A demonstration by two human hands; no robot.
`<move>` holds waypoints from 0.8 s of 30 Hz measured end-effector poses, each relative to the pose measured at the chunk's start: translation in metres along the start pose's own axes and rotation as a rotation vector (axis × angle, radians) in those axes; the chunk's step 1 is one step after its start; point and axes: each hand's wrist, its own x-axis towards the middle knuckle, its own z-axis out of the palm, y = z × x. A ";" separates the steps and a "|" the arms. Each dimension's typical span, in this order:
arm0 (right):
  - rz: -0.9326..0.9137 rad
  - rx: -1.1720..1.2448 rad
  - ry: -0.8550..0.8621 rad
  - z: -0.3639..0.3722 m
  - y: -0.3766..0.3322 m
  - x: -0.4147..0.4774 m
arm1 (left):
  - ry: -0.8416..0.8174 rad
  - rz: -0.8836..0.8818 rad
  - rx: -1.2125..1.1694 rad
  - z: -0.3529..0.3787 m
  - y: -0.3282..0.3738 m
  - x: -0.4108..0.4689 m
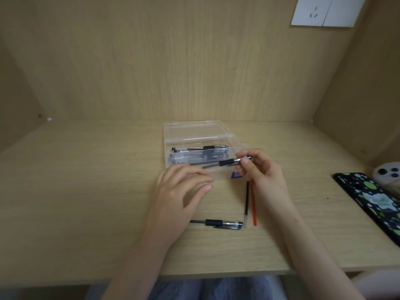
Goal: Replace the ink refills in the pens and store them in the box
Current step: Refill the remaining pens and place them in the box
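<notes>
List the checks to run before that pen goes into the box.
1. Box lid open: ok.
2. Right hand grips the pen: ok.
3. That pen's refill changed: cannot tell.
4. Left hand steadies box: cannot tell, blurred at the front wall.
5. Second pen stored: not ok, it lies on the desk near the black refill and red refill.
</notes>
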 end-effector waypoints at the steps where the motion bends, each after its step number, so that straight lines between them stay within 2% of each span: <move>1: 0.001 -0.016 0.049 -0.003 0.000 0.003 | -0.002 0.028 0.025 -0.001 0.001 0.000; 3: -0.015 -0.079 0.109 -0.008 -0.003 0.010 | -0.071 0.047 -0.017 -0.002 0.004 -0.001; 5: -0.043 -0.168 0.130 -0.007 -0.006 0.020 | -0.229 0.031 -0.093 -0.002 0.006 -0.002; 7: -0.053 -0.254 0.127 -0.003 -0.007 0.036 | -0.370 0.065 -0.058 0.000 0.007 -0.003; 10: -0.036 -0.382 0.105 0.005 0.000 0.062 | -0.466 0.086 0.004 0.004 0.007 -0.004; 16: 0.007 -0.417 -0.042 0.021 0.018 0.088 | -0.429 0.060 0.005 0.007 0.001 -0.005; 19: 0.007 -0.508 -0.117 0.022 0.027 0.087 | -0.411 0.042 0.003 0.007 0.001 -0.005; 22: -0.097 -0.582 -0.039 0.017 0.012 0.071 | -0.363 -0.005 -0.029 0.004 0.003 -0.005; 24: -0.193 -0.553 -0.046 0.013 -0.009 0.053 | -0.305 -0.042 -0.063 0.001 0.005 -0.004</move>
